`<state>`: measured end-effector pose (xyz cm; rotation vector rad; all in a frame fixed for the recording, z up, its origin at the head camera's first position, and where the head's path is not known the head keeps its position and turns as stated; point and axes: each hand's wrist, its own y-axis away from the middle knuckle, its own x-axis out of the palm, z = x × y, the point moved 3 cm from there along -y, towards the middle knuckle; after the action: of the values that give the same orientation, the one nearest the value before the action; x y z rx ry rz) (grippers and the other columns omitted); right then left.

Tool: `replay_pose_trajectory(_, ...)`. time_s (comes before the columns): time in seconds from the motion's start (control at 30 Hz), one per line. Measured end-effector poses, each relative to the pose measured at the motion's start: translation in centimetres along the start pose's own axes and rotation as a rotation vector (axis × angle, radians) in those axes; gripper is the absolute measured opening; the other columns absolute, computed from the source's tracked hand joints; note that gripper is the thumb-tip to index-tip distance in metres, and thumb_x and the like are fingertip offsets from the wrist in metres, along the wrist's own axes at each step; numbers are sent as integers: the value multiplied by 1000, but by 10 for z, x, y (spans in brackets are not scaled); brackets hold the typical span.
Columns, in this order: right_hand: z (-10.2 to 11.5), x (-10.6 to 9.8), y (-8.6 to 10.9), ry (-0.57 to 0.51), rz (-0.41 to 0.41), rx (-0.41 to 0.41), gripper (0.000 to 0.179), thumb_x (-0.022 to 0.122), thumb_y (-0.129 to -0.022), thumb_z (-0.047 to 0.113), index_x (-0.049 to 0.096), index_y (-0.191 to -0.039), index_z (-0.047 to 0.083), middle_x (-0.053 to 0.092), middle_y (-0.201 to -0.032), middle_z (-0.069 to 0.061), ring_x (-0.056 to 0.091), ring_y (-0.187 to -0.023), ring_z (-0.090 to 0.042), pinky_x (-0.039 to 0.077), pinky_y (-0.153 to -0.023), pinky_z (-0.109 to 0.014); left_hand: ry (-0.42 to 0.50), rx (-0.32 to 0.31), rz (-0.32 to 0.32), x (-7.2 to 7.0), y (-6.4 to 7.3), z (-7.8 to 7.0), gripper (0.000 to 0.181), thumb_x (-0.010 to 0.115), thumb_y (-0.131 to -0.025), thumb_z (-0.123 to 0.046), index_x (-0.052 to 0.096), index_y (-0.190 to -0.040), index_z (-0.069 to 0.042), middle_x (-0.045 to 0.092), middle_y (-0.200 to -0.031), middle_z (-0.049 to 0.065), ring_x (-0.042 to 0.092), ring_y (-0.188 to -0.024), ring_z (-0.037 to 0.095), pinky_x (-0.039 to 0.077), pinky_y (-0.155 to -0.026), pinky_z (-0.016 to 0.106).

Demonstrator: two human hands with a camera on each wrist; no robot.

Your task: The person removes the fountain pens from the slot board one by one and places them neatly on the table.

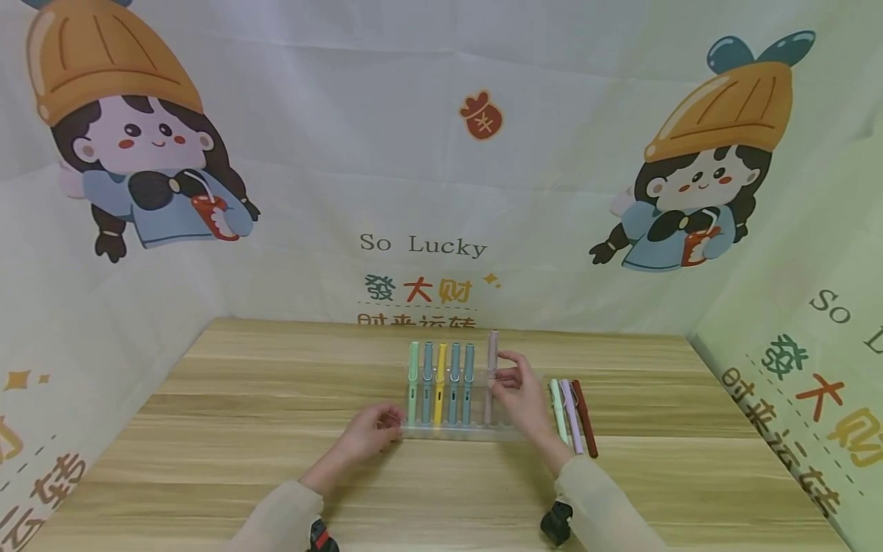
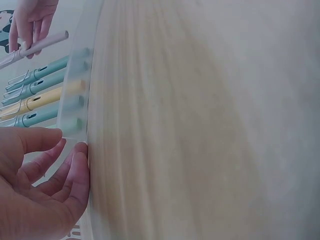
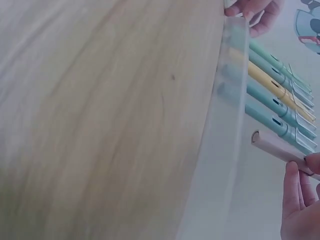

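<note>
A clear plastic pen stand (image 1: 451, 435) sits on the table. Upright in its left part are a light green pen (image 1: 413, 368), a yellow pen (image 1: 440, 391) and several blue-green pens (image 1: 468, 387). My left hand (image 1: 375, 429) holds the stand's left end, thumb and fingertips at its corner in the left wrist view. With thumb and fingers, my right hand (image 1: 519, 395) pinches a pale mauve pen (image 1: 493, 353) upright over the right part of the stand. In the right wrist view, the lower end of this mauve pen (image 3: 275, 145) shows apart from the stand's front strip.
Right of the stand, a mint pen (image 1: 558, 410), a lilac pen (image 1: 572, 414) and a dark red pen (image 1: 585, 418) lie side by side on the wooden table (image 1: 276, 383). A printed cloth backdrop (image 1: 331, 153) encloses the table's back and sides.
</note>
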<state>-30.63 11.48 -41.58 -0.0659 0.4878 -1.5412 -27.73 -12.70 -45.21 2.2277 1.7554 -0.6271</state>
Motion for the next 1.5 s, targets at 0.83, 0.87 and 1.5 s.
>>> replay_pose_trajectory(0.83,-18,-56,12,77,-19,97,46,60,-77,-7,46,-119,3,58,-87,-16,56,-78,-25,48,-62,-27,24,-28,-13,0,1,1,12,54,-81,6,54,-93,6,54,-79,8,50,-64,19,45,-51,32)
replay_pose_trajectory(0.87,-19,-58,12,67,-22,99,46,60,-77,-8,45,-119,2,57,-87,-17,56,-77,-24,47,-61,-26,26,-29,-14,0,1,0,12,54,-81,6,54,-93,6,54,-79,9,50,-64,19,45,-51,32)
replay_pose_trajectory(1.5,-29,-98,18,158,36,210,43,56,-79,-5,44,-120,-2,54,-88,-16,53,-72,-18,49,-59,-29,12,-23,-15,1,-1,3,11,54,-81,6,55,-92,5,53,-77,7,49,-61,17,44,-49,30)
